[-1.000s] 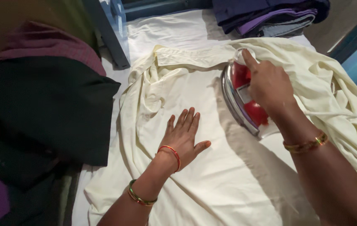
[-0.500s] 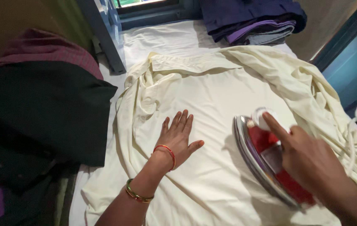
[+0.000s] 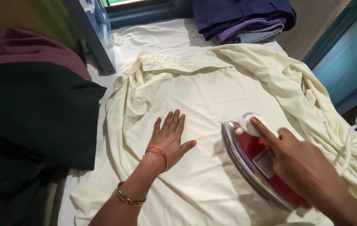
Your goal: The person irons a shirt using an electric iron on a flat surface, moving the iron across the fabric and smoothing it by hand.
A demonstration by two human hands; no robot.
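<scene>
Cream cloth [image 3: 212, 100] lies smooth centrally, crumpled along its edges.

The right hand [image 3: 308, 171] hides the iron's handle [image 3: 266, 167]; its white cord [image 3: 354, 138] leaves frame.

Two hands, left [image 3: 168, 140] and right [image 3: 304, 167]; one red iron [image 3: 256, 167]; one cream garment [image 3: 212, 96]; one pile of folded clothes [image 3: 243, 19]; one black cloth [image 3: 36, 113]; three bangles [image 3: 158, 152] on the left arm.
</scene>
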